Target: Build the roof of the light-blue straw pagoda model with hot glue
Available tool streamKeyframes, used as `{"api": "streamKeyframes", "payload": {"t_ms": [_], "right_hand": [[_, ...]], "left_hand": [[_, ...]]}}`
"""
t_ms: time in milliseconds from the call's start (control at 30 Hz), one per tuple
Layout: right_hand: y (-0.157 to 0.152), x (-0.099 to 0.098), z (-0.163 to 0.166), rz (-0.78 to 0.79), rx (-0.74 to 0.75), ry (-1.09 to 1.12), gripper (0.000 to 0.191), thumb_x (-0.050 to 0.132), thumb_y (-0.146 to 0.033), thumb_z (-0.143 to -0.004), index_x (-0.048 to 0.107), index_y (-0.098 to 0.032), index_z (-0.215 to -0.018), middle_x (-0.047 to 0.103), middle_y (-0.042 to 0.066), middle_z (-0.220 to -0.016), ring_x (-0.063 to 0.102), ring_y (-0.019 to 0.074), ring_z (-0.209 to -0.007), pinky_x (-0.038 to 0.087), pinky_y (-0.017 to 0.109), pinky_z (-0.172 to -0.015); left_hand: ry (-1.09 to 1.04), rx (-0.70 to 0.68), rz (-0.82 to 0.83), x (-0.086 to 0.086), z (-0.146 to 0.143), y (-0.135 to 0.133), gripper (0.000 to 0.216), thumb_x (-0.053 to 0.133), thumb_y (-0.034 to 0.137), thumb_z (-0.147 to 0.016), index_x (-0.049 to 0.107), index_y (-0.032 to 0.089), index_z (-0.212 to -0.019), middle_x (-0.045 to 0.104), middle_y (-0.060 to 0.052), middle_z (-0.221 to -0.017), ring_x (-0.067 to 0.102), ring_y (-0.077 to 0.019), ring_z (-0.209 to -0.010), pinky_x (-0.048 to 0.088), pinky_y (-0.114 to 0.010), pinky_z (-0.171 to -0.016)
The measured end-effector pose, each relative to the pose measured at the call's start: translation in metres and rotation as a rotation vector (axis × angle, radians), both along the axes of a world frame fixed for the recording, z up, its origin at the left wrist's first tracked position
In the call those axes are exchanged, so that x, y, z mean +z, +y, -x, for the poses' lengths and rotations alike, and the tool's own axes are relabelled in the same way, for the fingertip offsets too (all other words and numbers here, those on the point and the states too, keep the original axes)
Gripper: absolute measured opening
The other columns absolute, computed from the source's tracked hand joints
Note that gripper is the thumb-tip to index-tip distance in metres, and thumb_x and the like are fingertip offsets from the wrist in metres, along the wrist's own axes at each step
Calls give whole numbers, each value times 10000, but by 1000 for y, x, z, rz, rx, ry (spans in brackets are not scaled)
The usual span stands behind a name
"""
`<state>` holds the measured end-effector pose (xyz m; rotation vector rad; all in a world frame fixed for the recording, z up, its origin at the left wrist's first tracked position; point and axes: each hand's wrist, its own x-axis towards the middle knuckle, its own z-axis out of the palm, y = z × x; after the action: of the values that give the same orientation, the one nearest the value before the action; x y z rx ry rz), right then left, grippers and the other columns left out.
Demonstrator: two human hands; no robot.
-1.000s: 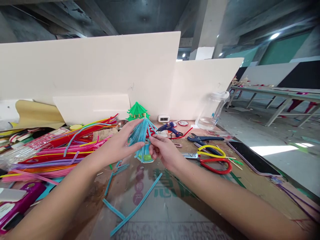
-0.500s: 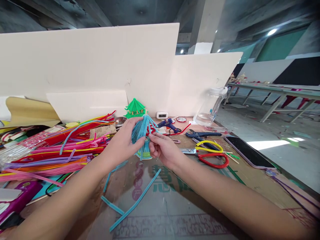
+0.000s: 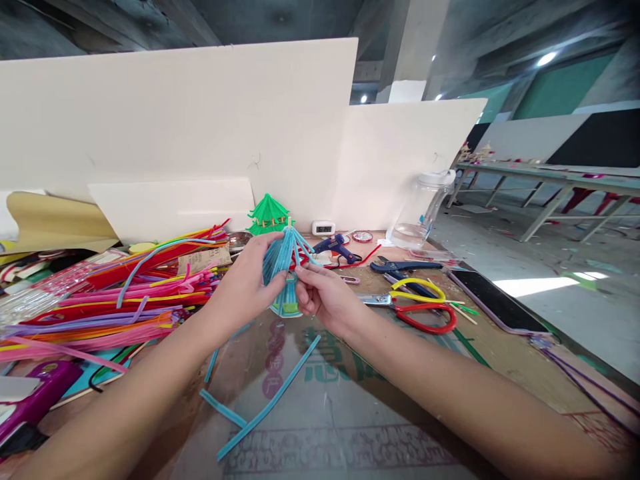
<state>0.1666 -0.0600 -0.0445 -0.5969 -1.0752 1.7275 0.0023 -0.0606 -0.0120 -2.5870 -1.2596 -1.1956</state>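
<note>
A small model roof of blue pipe cleaners (image 3: 285,252) stands at the middle of the table, its strips fanning down from a peak with a stick tip. My left hand (image 3: 255,273) is wrapped round its left side, thumb toward the front. At its front right, my right hand (image 3: 323,293) pinches thumb and forefinger at the end of a blue strip; the exact grip is partly hidden. Red strips and a green base (image 3: 287,309) show beneath the blue ones. Loose blue pipe cleaners (image 3: 273,400) lie on the clear mat in front.
Bundles of coloured pipe cleaners (image 3: 125,293) fill the left side. Scissors (image 3: 425,317), pliers (image 3: 405,265), a glue gun (image 3: 337,248) and a phone (image 3: 497,301) lie to the right. Behind are a green model (image 3: 269,215), a clock (image 3: 323,228) and a water jug (image 3: 420,210).
The thumb and fingers of my left hand shift slightly on the blue roof. My right hand stays at its front right, and the view tilts a little.
</note>
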Motion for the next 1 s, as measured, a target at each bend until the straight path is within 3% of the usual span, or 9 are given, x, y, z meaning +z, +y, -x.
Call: {"api": "streamKeyframes", "payload": {"t_ms": [167,400,600,1000], "right_hand": [[0,0,0,1,-4,-7,286,722,-383,-727,524,-177,-722,555,-64,-439,394,61,-317,357,193,-360],[0,-1,0,-19,6,-20,277,702,-385,-752,522,-176,-725,547,-65,-436,405,61,-329,351,183,-359],[0,-1,1,-25,7,-35,296,717,-398,-738,523,-176,-715,550,-62,-442,409,59,-342,353,175,-356],[2,-2,-2,-25,87,-40,263,688,-389,-758,542,-175,-714,547,-53,-434,399,71,-327,333,191,-348]], "left_hand": [[-14,12,34,2,-2,-3,555,552,233,-830,375,150,-1350,491,-124,-1348,467,-225,-1267,376,-395,-1088],[-117,-24,252,14,6,-8,448,504,393,-899,439,220,-1307,537,-85,-1328,528,-236,-1215,436,-429,-1028],[-134,21,164,11,12,1,362,581,387,-850,498,213,-1155,591,-69,-1191,590,-229,-1107,479,-420,-971],[-82,74,156,12,6,-4,384,603,326,-798,461,203,-1134,568,-74,-1179,585,-233,-1083,478,-414,-946]]}}
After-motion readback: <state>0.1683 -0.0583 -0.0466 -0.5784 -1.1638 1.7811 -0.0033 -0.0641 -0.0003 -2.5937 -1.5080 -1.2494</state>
